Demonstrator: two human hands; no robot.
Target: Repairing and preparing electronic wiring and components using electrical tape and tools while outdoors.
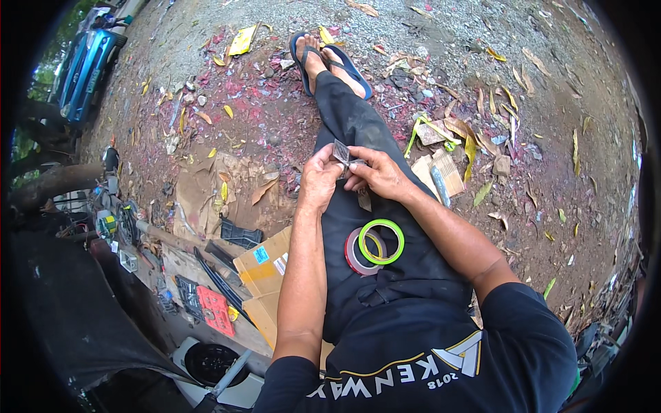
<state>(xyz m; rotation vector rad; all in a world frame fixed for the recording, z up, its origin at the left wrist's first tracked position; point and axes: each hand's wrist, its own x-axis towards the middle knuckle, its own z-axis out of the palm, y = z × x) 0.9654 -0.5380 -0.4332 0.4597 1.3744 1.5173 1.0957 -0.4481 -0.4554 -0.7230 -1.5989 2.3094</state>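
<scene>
Above my outstretched legs, my left hand [321, 176] and my right hand [377, 172] meet, fingers pinched together. Between them is a small dark grey piece [341, 151] with a pointed upper end; its kind is too small to make out. Both hands grip it, and the fingers cover its lower part. On my lap, nearer to me, lie a bright green tape roll [401, 253] and a red-rimmed tape roll [354, 264], the green one overlapping the red one.
A cardboard box [265, 261] lies left of my legs, with a red case [215, 310] and a black plastic part [241, 234] around it. Leaves and scraps litter the dirt. Right of my legs lies a cardboard piece [449, 172]. A blue vehicle [88, 72] stands far left.
</scene>
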